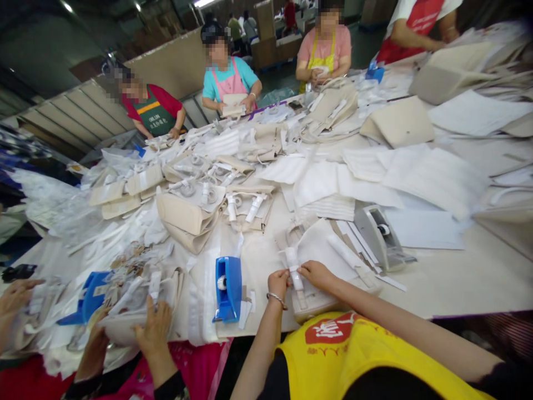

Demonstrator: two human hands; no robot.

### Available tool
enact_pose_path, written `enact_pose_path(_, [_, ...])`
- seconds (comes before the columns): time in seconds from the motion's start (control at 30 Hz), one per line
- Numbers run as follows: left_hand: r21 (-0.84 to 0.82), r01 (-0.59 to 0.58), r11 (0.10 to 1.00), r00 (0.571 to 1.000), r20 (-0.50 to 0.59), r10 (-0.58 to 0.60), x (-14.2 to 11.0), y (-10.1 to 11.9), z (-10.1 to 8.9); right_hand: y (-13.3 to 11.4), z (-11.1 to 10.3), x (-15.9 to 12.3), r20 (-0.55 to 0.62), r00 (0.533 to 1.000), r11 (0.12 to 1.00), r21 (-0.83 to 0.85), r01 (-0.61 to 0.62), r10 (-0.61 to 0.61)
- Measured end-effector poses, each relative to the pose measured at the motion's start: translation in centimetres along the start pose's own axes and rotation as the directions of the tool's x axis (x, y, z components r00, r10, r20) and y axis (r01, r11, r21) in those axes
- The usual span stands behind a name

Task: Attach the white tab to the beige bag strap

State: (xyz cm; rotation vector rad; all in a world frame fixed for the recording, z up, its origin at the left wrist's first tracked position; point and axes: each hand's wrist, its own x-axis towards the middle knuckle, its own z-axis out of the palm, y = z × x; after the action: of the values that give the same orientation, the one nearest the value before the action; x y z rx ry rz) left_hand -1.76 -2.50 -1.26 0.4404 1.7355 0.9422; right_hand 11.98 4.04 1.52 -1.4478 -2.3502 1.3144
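My left hand, a bangle on its wrist, and my right hand both pinch a white wrapped strap of a beige bag lying at the near table edge. The fingertips of the two hands meet on either side of the strap. White paper sheets lie under and behind the bag. My yellow apron fills the bottom of the view.
A blue tape dispenser stands left of my hands and a grey one to the right. A co-worker's hands press on bags at bottom left beside another blue dispenser. Piles of beige bags and paper cover the table; several workers stand along the far side.
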Motion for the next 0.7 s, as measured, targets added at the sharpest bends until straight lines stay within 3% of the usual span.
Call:
enact_pose_path(0.1, [0.299,-0.189,0.935,0.948,-0.195,0.253,-0.3,0.8,-0.4,2.5,-3.6,-1.2,-0.239,0.968,0.996,-0.067,0.064,-0.079])
enact_pose_path(0.17, [0.452,-0.294,0.842,0.875,-0.229,0.428,-0.2,2.1,-0.6,5.6,-5.9,-2.4,-0.41,0.909,0.996,-0.075,0.046,-0.072])
enact_pose_path(0.23, [0.489,-0.366,0.792,0.838,-0.197,0.509,0.7,4.1,-0.5,9.0,-7.3,-3.7,-0.492,0.87,0.999,-0.022,-0.046,0.029])
enact_pose_path(0.33, [0.513,-0.422,0.747,0.821,-0.133,0.555,3.7,7.8,0.8,12.7,-7.2,-5.4,-0.383,0.89,0.963,0.195,-0.184,0.248])
enact_pose_path(0.43, [0.593,-0.411,0.692,0.847,-0.034,0.531,7.6,11.5,3.5,13.3,-5.3,-6.4,-0.241,0.909,0.892,0.388,-0.23,0.339])
enact_pose_path(0.5, [0.632,-0.379,0.676,0.887,0.039,0.46,10.0,13.6,5.5,12.4,-3.9,-6.7,-0.223,0.915,0.868,0.45,-0.208,0.335])
enact_pose_path(0.57, [0.606,-0.34,0.719,0.925,0.079,0.371,11.6,15.2,7.4,11.5,-3.0,-6.9,-0.206,0.931,0.855,0.489,-0.17,0.303])
enact_pose_path(0.7, [0.484,-0.308,0.819,0.951,0.131,0.28,12.7,16.8,10.0,11.2,-2.7,-7.2,-0.124,0.976,0.834,0.546,-0.082,0.177])
